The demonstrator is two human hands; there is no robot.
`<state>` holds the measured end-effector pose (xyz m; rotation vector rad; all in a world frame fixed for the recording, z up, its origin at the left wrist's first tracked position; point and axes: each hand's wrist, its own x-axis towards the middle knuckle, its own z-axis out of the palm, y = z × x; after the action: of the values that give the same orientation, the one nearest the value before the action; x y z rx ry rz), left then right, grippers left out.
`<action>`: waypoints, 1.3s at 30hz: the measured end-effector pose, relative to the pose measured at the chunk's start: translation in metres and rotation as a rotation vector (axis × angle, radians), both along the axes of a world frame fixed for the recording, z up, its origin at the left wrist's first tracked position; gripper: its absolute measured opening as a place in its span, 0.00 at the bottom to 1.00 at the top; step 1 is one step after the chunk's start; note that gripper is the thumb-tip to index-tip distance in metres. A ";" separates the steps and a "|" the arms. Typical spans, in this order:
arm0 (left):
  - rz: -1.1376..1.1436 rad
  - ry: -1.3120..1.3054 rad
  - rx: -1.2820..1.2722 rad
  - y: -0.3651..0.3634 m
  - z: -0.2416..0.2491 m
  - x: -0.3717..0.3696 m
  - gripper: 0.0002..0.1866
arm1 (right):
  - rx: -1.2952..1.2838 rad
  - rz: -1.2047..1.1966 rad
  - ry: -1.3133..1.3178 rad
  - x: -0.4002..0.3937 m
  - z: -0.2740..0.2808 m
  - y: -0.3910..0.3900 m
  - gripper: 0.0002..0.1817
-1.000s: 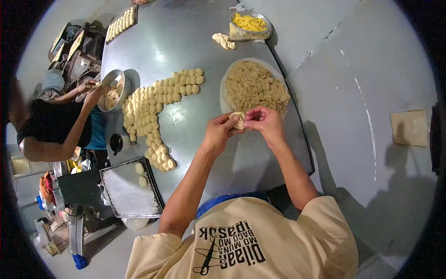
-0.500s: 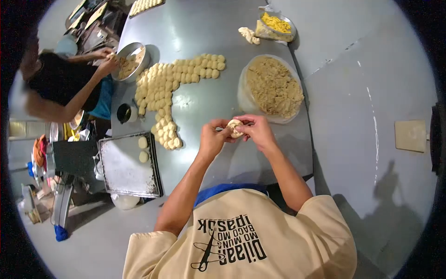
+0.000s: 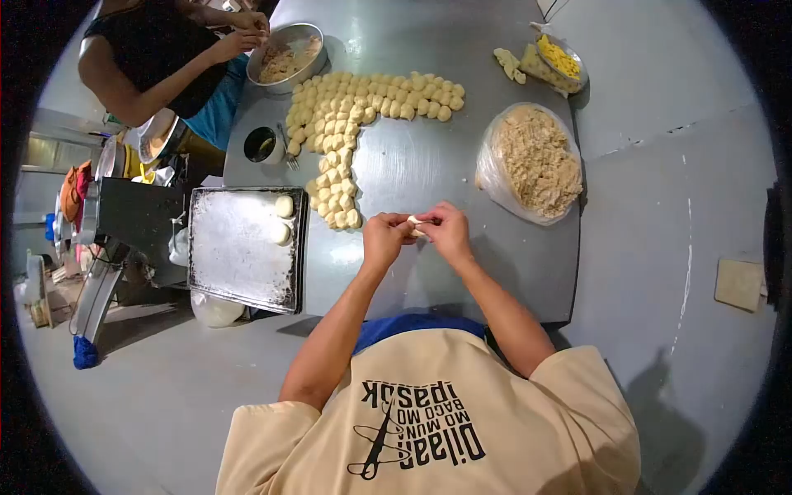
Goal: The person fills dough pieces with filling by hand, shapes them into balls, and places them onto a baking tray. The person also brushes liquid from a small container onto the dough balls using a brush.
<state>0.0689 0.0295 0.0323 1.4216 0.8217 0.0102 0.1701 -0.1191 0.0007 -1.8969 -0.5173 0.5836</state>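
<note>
Between my fingertips is a small piece of dough, mostly covered by the fingers. My left hand pinches it from the left and my right hand from the right, just above the table. Ahead and to the left lie rows of dough balls, bunched in a bent band. Right of my hands sits a plastic-lined heap of crumbly tan filling. A worn baking tray on the left carries two flattened dough rounds near its right edge.
A co-worker at the upper left works over a metal bowl of filling. Near the tray stand a dark-mouthed cup and a fork. A container of yellow strips sits at the table's far right edge.
The view has shifted, so the table's contents appear farther right. The dough's opening with filling showed before; now my fingers have closed over it and the dough looks folded together.
</note>
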 end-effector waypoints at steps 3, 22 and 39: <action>-0.105 0.119 0.128 0.014 -0.048 0.001 0.14 | 0.014 0.142 -0.272 -0.007 -0.009 0.011 0.13; -0.205 -0.034 0.675 -0.006 -0.068 -0.023 0.16 | -0.373 0.314 -0.084 0.023 -0.039 0.026 0.09; -0.297 -0.040 0.844 -0.005 -0.059 -0.033 0.13 | -0.105 0.291 -0.500 -0.018 -0.043 0.000 0.36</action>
<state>0.0356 0.0244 -0.0271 2.3208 0.5768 0.1746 0.1524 -0.1188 -0.0420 -2.0873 -1.1175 0.3180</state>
